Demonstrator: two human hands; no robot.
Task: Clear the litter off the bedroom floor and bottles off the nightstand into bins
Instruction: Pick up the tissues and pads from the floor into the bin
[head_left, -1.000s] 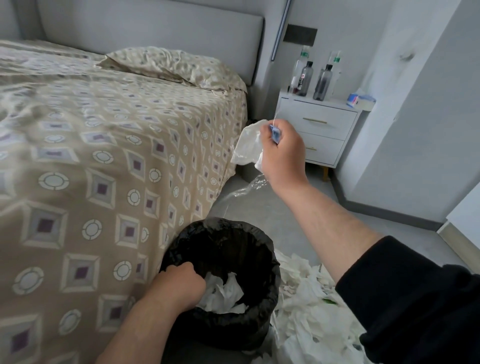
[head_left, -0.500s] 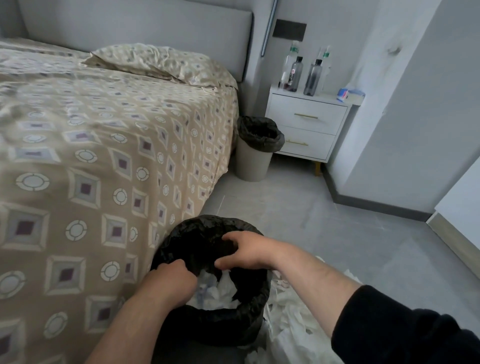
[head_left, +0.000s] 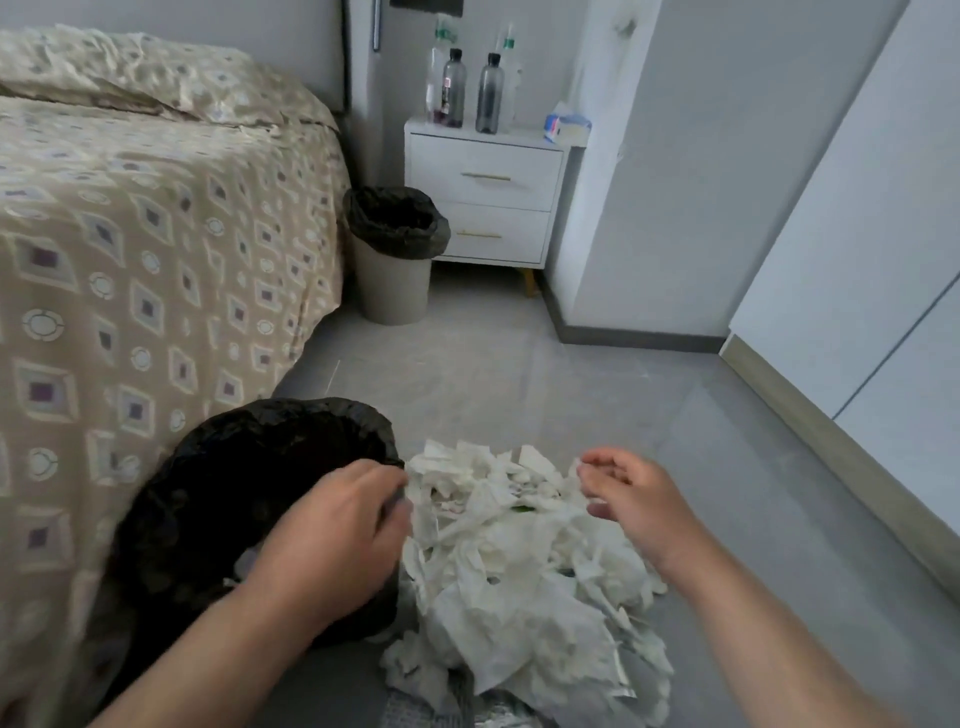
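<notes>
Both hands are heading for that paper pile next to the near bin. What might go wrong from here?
1. The left hand reaches across the near bin's rim; a bump might tip the bin or drag its black liner.
2. The tissue pile is loose scraps, so a scoop by the open right hand may shed pieces across the floor.
3. Something green shows inside the pile; unseen items may slip out.

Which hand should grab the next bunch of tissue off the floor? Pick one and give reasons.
Right. The right hand hovers open and empty directly over the tissue pile, fingers curled ready to pinch. The left hand is at the rim of the near bin, better left steadying it.
</notes>
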